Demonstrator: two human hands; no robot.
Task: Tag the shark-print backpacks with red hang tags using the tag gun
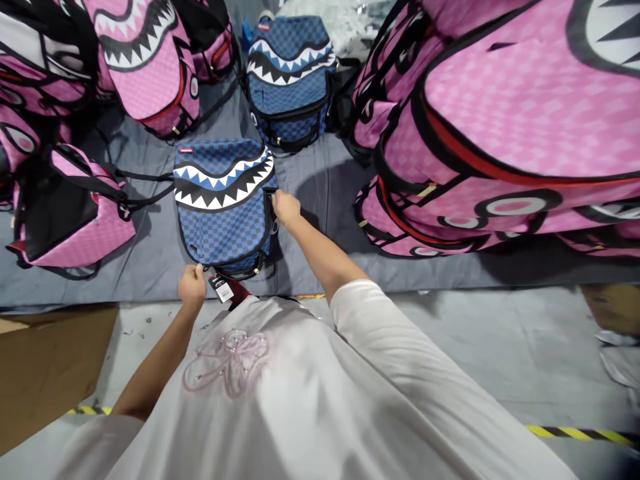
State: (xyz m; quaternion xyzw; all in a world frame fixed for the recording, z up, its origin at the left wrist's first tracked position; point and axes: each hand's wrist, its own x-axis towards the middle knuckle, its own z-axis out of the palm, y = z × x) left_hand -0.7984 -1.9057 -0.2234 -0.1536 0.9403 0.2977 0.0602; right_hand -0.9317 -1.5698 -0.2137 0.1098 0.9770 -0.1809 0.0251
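Observation:
A blue checkered backpack [223, 203] with a shark-mouth print lies flat on a grey cloth [320, 180] in front of me. My right hand [286, 207] is closed on the bag's right side, pinching what looks like its zipper. My left hand [192, 286] is closed at the bag's near bottom corner, pinching a hang tag [223, 288] with a barcode that dangles from the bag.
A second blue shark backpack [291, 80] stands behind the first. Pink shark backpacks are piled at the right [500, 133], the far left [150, 67] and the near left [70, 210]. A brown cardboard sheet [50, 360] lies at lower left. Yellow-black floor tape [580, 433] runs along the bottom right.

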